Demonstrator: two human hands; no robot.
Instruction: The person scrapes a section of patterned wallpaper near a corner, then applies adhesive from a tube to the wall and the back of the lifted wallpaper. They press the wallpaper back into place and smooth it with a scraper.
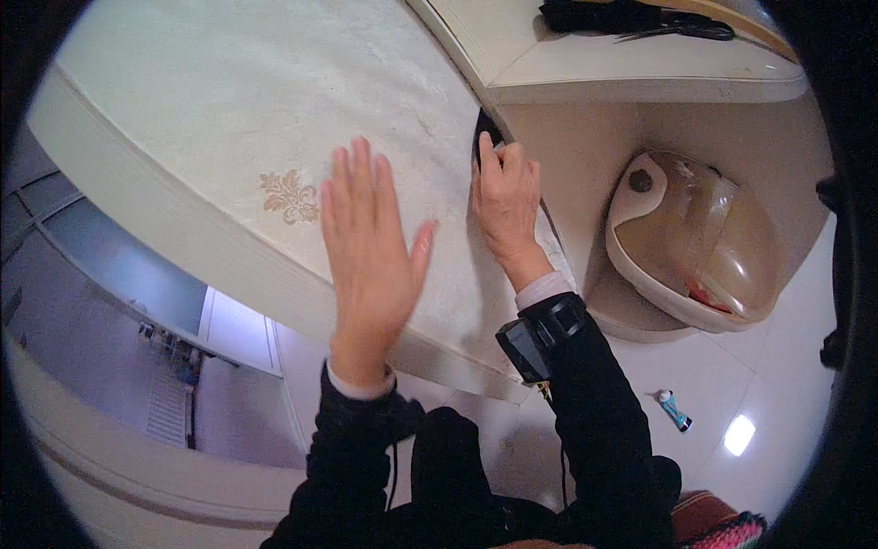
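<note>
My left hand (366, 242) is open, its palm down and fingers stretched out, over a whitish fabric-like surface (210, 119) with a cream rim. Just beyond its fingertips to the left is a tan floral motif (288, 197). At the right edge of that surface, my right hand (506, 197) is closed, with the index finger pointing forward. A black object (487, 130) shows at its fingertips, beside the cream cabinet; most of it is hidden, so its kind is unclear. Whether the left palm touches the fabric cannot be made out.
A cream shelf (640, 91) at the upper right bears a black brush-like item (599, 16) and a thin dark tool. Below stands a rounded beige appliance (700, 238) with a see-through brownish cover. A small teal tube (675, 411) lies on the white tiled floor (713, 366).
</note>
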